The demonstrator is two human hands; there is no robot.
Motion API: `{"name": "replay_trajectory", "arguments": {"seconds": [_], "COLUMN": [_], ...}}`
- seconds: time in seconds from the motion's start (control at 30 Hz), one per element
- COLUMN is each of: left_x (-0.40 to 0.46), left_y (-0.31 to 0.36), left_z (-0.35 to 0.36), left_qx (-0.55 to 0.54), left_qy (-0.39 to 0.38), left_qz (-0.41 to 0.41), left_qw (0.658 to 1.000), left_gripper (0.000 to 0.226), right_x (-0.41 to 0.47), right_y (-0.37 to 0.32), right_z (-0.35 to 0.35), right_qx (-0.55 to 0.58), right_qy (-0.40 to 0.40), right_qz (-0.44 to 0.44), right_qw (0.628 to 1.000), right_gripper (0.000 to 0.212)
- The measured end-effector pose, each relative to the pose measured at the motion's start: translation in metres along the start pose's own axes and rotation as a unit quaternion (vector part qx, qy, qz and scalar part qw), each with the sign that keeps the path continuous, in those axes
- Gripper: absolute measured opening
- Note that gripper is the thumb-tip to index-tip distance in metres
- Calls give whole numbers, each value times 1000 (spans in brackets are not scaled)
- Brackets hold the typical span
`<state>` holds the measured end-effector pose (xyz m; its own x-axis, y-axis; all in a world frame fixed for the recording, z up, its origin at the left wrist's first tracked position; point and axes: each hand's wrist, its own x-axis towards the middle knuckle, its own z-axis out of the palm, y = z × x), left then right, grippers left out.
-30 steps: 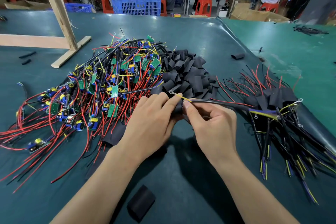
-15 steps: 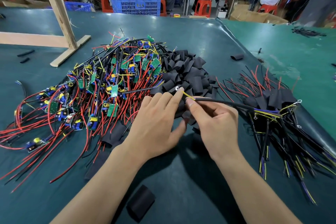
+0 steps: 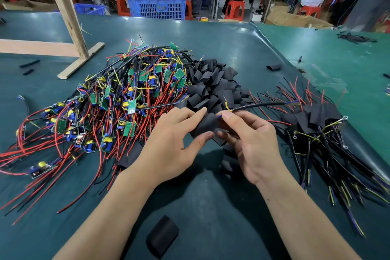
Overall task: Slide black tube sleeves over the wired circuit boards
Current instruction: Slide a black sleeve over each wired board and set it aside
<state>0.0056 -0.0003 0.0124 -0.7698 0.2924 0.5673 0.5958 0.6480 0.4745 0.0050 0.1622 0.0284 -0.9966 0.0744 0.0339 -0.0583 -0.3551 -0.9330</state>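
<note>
My left hand (image 3: 175,145) holds a black tube sleeve (image 3: 205,123) between fingers and thumb, just above the table. My right hand (image 3: 251,143) pinches the yellow and blue wire ends of a black cable (image 3: 259,105) at the sleeve's mouth. The cable runs right toward the sleeved boards (image 3: 314,120). A heap of bare green circuit boards with red and black wires (image 3: 126,99) lies to the left. A pile of loose black sleeves (image 3: 213,84) sits behind my hands.
One loose sleeve (image 3: 162,235) lies near the table's front, another (image 3: 274,67) at the back right. A wooden frame (image 3: 63,17) stands at the far left. The table has a dark green mat (image 3: 211,196). A blue crate (image 3: 157,4) and seated people are behind.
My left hand has picked up a black sleeve and now holds it. My right hand has brought the cable's wire ends down to the sleeve's opening.
</note>
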Motion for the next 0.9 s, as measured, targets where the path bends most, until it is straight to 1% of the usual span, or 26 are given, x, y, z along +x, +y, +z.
{"name": "replay_trajectory", "arguments": {"seconds": [0.1, 0.23, 0.43, 0.5, 0.53, 0.57, 0.6, 0.63, 0.7, 0.73, 0.8, 0.83, 0.87, 0.9], "left_x": [0, 1, 0, 0, 0, 0, 0, 0, 1, 1, 2, 2, 2, 2], "left_y": [-1, -4, -5, -3, -2, -1, -1, -1, 0, 0, -1, -3, -4, -5], "left_z": [0, 2, 3, 2, 1, -1, -2, -3, -4, -4, -6, -7, -9, -10], "left_qx": [-17, -16, -52, -83, -95, -106, -117, -125, -131, -127, -88, -56, -26, -4], "left_qy": [8, 12, 20, 35, 43, 50, 53, 55, 54, 58, 95, 127, 163, 198], "left_qz": [16, 30, 24, -3, -16, -26, -33, -35, -28, -25, -14, -7, -1, 2], "left_qw": [1000, 999, 998, 996, 994, 993, 991, 990, 989, 990, 991, 990, 986, 980], "left_gripper": [50, 50, 50, 53, 55, 56, 58, 60, 67, 73, 81, 80, 74, 63], "right_x": [0, 1, 2, 3, 3, 2, 3, 3, 2, 2, 2, 2, 4, 4], "right_y": [0, 1, 2, 0, 0, -2, -1, -3, -6, -7, -10, -12, -13, -15], "right_z": [2, 2, 1, 0, -1, -1, -4, -6, -9, -11, -12, -12, -12, -12], "right_qx": [18, 47, 70, 80, 84, 85, 72, 44, -9, -18, -11, 1, 10, 18], "right_qy": [-12, -10, -7, -20, -32, -41, -53, -65, -86, -93, -73, -57, -39, -15], "right_qz": [1, 19, 38, 45, 55, 68, 78, 91, 103, 99, 81, 67, 49, 30], "right_qw": [1000, 999, 997, 996, 994, 993, 993, 993, 991, 991, 994, 996, 998, 999], "right_gripper": [32, 34, 34, 24, 12, 4, 14, 16, 7, 4, 4, 4, 5, 6]}}
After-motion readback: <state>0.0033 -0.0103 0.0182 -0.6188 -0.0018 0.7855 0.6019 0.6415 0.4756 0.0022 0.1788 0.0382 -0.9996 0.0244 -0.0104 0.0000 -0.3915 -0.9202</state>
